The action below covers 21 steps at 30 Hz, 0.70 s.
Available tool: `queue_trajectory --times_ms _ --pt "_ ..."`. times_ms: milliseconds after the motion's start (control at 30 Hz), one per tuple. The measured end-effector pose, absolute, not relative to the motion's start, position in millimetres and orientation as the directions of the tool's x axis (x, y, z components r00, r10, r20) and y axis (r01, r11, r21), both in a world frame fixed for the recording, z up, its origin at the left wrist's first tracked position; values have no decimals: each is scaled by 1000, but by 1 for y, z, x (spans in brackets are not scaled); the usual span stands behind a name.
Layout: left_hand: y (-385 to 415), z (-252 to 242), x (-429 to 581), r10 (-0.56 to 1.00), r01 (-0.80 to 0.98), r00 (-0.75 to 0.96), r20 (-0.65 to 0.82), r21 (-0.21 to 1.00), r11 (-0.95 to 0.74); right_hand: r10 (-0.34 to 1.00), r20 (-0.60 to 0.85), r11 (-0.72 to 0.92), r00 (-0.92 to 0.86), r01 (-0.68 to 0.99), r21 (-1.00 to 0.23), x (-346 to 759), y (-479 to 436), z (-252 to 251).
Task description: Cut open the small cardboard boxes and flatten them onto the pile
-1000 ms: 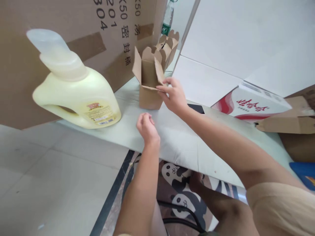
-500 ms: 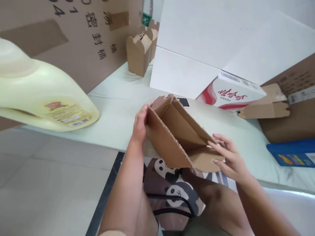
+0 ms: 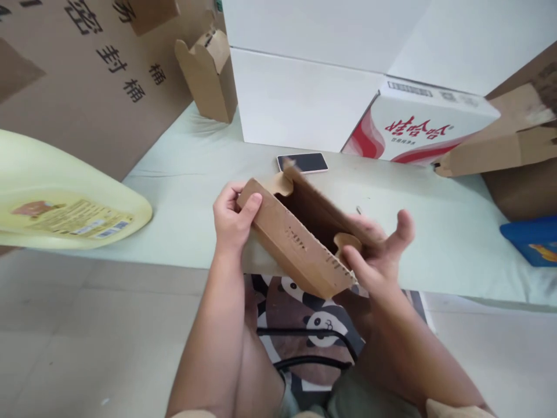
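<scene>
A small brown cardboard box [image 3: 300, 249] with an open mouth is held tilted above my lap, at the front edge of the covered surface. My left hand [image 3: 232, 223] grips its left end, thumb on the near wall and fingers behind. At the right end is my right hand [image 3: 383, 249], one finger raised, its thumb at a small rounded end flap [image 3: 347, 241] bent into the mouth. Other right-hand fingers are partly hidden behind the far wall. Beyond the box lies a phone [image 3: 304, 162] with a dark screen.
A pale yellow jug [image 3: 73, 197] is at left, before a large printed carton [image 3: 87, 98]. Small brown boxes [image 3: 211, 81] stand behind. White cartons [image 3: 300, 98], a red-and-white carton [image 3: 418, 125], an opened cardboard piece [image 3: 500, 154] and a blue package [image 3: 533, 238] are farther right.
The box has turned so its near outer wall shows more. My left thumb now lies over that wall, and the right end flap has bent inward. The view has shifted, showing more of the phone.
</scene>
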<state>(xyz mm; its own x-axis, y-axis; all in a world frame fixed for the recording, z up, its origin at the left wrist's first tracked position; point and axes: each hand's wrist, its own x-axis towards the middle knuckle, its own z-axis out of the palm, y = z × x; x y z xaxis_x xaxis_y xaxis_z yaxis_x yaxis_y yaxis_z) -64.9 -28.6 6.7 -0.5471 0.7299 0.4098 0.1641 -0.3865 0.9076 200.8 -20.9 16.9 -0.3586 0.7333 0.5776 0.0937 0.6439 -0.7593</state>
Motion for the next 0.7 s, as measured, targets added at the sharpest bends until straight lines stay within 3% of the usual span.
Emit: queue_trajectory --times_ms 167,333,433,500,600,700 --pt "-32 10 -67 711 422 -425 559 818 -391 572 519 670 -635 -3 -742 205 -18 30" --pt "-36 18 -67 788 622 -206 580 699 -352 606 503 634 -617 -7 -773 210 -20 28" --pt "-37 16 -72 787 593 -285 547 746 -303 803 437 497 -405 52 -866 214 -18 14" --pt "-37 16 -76 764 535 -405 503 808 -248 921 283 321 -268 111 -941 217 -14 4" --pt "-35 18 -81 680 389 -619 393 906 -169 933 43 85 -357 104 -991 219 -9 -6" --pt "-31 15 -85 590 203 -760 275 961 -186 893 89 64 -440 -72 -995 215 -11 -6"
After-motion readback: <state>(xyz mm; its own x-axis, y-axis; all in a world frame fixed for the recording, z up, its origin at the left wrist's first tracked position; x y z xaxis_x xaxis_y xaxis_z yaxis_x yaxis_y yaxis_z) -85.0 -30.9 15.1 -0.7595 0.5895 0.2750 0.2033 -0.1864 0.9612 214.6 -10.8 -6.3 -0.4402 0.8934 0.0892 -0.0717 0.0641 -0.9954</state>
